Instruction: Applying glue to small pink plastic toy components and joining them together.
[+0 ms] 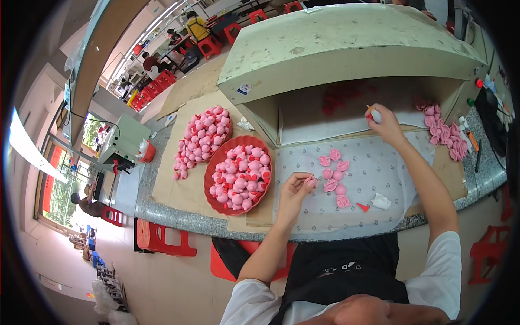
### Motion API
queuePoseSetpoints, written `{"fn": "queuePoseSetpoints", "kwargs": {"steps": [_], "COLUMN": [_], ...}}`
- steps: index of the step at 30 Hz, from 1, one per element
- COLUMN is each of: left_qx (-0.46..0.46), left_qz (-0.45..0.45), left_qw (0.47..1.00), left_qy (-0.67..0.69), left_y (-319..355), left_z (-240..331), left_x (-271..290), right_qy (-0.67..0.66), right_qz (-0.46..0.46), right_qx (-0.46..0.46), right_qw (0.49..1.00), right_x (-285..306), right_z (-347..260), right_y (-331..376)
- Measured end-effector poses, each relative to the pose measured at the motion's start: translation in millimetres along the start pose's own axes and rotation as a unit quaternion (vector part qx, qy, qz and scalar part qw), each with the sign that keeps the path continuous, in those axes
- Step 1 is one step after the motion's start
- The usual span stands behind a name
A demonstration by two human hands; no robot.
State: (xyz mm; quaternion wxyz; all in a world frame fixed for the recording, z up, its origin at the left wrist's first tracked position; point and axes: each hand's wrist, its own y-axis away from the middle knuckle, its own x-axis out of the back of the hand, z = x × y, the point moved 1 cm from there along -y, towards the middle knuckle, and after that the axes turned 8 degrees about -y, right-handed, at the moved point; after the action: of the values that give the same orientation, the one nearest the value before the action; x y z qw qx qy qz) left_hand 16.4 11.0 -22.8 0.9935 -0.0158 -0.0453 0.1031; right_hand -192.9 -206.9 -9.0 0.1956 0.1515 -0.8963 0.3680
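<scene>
My left hand pinches a small pink piece between thumb and fingertips, above a white patterned sheet. My right hand is closed round a small white squeeze bottle; its narrow orange tip points up and to the left, in front of the hood's opening. Between the hands, several pink rosette-like pieces and round pink balls lie in an uneven column on the sheet. A small red cone-shaped cap and a crumpled white tissue rest near the front edge.
A red scalloped bowl heaped with pink balls stands left of the sheet, another heap behind it. A pale green metal hood rises at the back. More pink pieces and an orange-handled tool lie right. People sit far off.
</scene>
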Motion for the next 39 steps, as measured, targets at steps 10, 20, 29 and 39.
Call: {"fn": "queuePoseSetpoints", "kwargs": {"steps": [10, 20, 29, 39], "left_qx": [0.063, -0.072, -0.078, -0.026], "left_qz": [0.027, 0.017, 0.014, 0.008], "left_qw": [0.942, 0.993, 0.994, 0.993], "left_qy": [0.328, 0.091, 0.080, 0.116], "left_y": [22, 45, 54, 55], "left_z": [12, 2, 7, 13], "left_x": [-69, -83, -72, -71], "right_qy": [-0.335, -0.309, -0.471, -0.437], "right_qz": [-0.001, 0.053, 0.023, 0.005], "right_qx": [-0.277, -0.198, -0.320, -0.315], "right_qw": [0.901, 0.929, 0.822, 0.843], "right_x": [-5, -24, -30, -26], "right_z": [-138, -140, -149, -151], "right_y": [115, 138, 146, 148]}}
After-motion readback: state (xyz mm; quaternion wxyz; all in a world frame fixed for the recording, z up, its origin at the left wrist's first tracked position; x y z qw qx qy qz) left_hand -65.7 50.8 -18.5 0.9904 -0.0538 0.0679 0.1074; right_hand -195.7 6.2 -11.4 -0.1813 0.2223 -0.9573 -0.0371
